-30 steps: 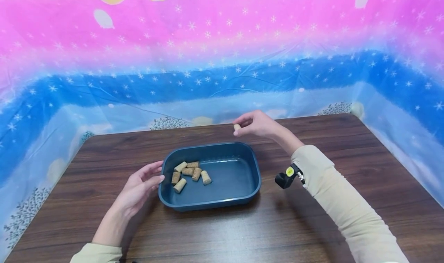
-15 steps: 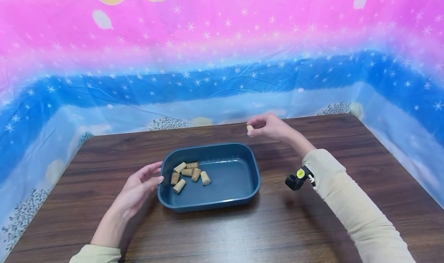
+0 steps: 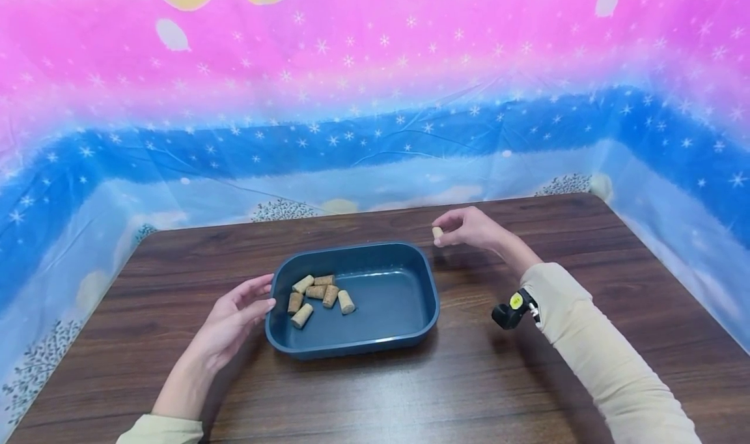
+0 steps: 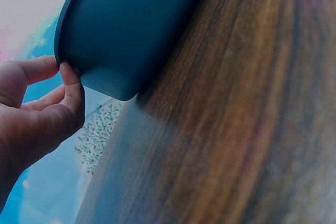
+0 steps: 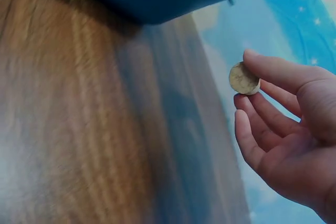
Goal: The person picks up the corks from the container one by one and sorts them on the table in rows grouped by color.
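A dark blue rectangular tub (image 3: 351, 349) stands on the table with several corks (image 3: 331, 295) lying loose in its left half. At its left end my left hand (image 3: 225, 323) holds the rim; the left wrist view shows the thumb and a finger (image 4: 71, 77) at the edge of the tub (image 4: 126, 35). My right hand (image 3: 477, 229) is raised beyond the tub's far right corner. It pinches one pale cork (image 3: 437, 233) between thumb and fingers, apart from the tub. The right wrist view shows that cork's round end (image 5: 244, 79).
The dark wooden table (image 3: 375, 405) has its far edge just behind my right hand. A pink and blue snowflake cloth (image 3: 375, 131) hangs around the back and sides. A black camera mount (image 3: 510, 310) sticks out from my right wrist.
My right hand, with the cork pinched in it, has moved to the right and then lower and nearer. My left hand and the tub have hardly moved.
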`<state>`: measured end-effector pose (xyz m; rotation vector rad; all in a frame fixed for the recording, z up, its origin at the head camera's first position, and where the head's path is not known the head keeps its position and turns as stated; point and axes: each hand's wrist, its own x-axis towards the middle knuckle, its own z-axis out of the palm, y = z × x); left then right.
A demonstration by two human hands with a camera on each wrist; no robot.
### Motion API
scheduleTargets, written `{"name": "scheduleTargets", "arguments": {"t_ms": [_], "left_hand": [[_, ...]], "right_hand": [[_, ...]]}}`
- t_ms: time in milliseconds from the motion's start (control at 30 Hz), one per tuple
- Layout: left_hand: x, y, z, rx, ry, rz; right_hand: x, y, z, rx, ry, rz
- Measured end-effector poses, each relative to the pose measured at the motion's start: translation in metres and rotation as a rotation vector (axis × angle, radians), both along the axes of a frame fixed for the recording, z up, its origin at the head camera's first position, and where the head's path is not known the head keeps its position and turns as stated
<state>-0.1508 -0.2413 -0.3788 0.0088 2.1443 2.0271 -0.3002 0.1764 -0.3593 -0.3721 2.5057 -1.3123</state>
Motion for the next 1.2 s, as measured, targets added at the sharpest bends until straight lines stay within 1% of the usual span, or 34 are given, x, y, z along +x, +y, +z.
{"name": "scheduleTargets", "arguments": {"t_ms": [133,200,400,600,700,933,1100,1200], "left_hand": [[0.0,0.0,-0.001,0.006,0.004,0.001],[0.0,0.0,-0.001,0.015,0.007,0.002],[0.001,0.003,0.0,0.021,0.005,0.006],[0.001,0.002,0.0,0.018,0.006,0.005],[0.0,0.001,0.001,0.014,0.004,0.005],[0.0,0.001,0.002,0.004,0.006,0.003],[0.0,0.001,0.001,0.001,0.007,0.004],[0.0,0.001,0.001,0.003,0.003,0.004]], "right_hand": [[-0.001,0.003,-0.012,0.002,-0.045,-0.014],[0.0,0.004,-0.017,-0.017,-0.063,-0.016],[0.004,0.008,-0.029,-0.039,-0.062,-0.031],[0.005,0.009,-0.038,-0.03,-0.044,-0.077],[0.004,0.009,-0.041,-0.023,-0.048,-0.093],[0.003,0.011,-0.044,-0.035,-0.033,-0.101],[0.004,0.012,-0.045,-0.051,-0.03,-0.091],[0.004,0.013,-0.047,-0.043,-0.026,-0.078]]}}
